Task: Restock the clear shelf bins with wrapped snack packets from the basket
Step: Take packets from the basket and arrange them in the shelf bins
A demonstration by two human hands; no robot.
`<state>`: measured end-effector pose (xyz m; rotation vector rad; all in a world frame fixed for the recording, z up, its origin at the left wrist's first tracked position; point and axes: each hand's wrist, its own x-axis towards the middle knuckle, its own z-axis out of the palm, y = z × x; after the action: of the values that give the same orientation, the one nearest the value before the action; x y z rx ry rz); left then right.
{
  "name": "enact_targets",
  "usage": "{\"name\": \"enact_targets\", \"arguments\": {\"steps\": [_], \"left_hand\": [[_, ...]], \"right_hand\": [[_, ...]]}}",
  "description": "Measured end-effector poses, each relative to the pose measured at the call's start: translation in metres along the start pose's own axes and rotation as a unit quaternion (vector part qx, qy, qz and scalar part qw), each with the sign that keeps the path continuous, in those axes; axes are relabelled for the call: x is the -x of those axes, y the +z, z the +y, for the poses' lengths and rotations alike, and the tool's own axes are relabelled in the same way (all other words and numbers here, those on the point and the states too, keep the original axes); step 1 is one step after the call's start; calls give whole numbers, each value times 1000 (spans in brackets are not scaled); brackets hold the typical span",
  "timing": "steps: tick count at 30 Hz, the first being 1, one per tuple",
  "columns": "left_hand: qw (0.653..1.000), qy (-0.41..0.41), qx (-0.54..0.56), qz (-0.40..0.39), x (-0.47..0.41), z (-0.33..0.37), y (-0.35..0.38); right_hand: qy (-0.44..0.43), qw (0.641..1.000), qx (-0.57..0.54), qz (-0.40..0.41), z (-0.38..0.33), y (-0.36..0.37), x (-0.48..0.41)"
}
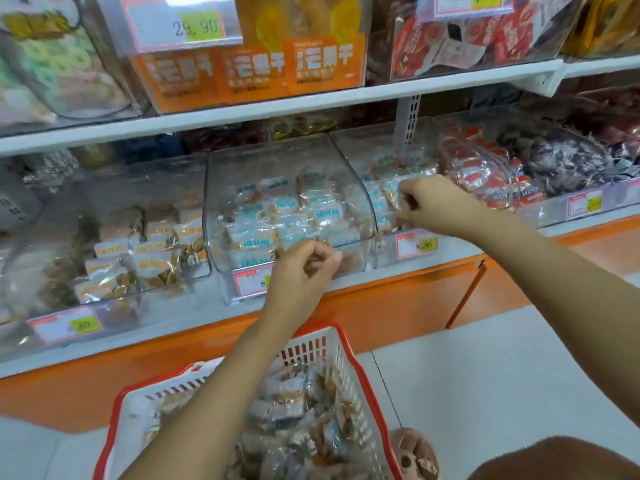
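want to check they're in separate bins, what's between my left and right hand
In the head view, the middle bin's curved side wall and blue-label packets behind it lie between left hand and right hand.

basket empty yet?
No, the basket holds a heap of wrapped snack packets piled across its inside.

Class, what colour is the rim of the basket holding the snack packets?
The basket rim is red, over white slatted walls; clearest in the head view.
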<state>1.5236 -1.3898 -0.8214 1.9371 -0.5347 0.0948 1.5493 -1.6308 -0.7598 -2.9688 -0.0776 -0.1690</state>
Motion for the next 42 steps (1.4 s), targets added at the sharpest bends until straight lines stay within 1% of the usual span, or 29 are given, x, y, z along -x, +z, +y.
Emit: {"name": "enact_targets", "arguments": {"steps": [1,3,6,8,11,14,16,18,21,23,24,30,32,34,36,39,42], "left_hand": [[1000,-15,0,2,13,-6,-7],[998,-64,-14,-25,39,-24,-20],[984,-144,-43,-91,78,-61,-33],[969,-188,-80,-138,99,-85,-33],[939,-227,-120,-230,133,-115,-26],[909,-258,-151,-289,165,-142,-12],[897,-273,-151,-312,181,-152,1],[892,-303,-150,-300,189,-156,16],[899,-353,-131,-222,190,-155,38],[893,-397,-111,-179,190,-152,47],[889,-410,-114,-172,191,-152,50],[875,-420,-170,-173,183,-158,47],[870,-414,-192,-186,178,-160,44],[867,-412,-193,-204,176,-162,43],[871,-419,-160,-201,177,-163,42],[885,-432,-73,-161,174,-157,35],[903,-409,0,-130,160,-140,19]], "right_hand": [[-27,1000,4,-10,-17,0,10],[-81,995,8,-52,-48,10,33],[-127,978,31,-161,-84,52,66],[-138,958,74,-239,-98,92,85],[-127,923,85,-353,-101,145,117],[-124,888,137,-421,-93,185,151],[-140,875,171,-430,-86,206,164],[-136,875,171,-431,-84,214,168],[-132,884,151,-423,-89,208,167],[-123,892,130,-415,-90,206,167],[-117,896,118,-413,-90,205,168],[-88,916,45,-388,-89,197,169],[-82,920,26,-381,-88,194,165],[-67,922,10,-381,-87,191,162],[-54,925,-11,-376,-86,190,159],[-39,931,-64,-358,-84,189,157],[9,923,-170,-346,-78,183,147]]}}
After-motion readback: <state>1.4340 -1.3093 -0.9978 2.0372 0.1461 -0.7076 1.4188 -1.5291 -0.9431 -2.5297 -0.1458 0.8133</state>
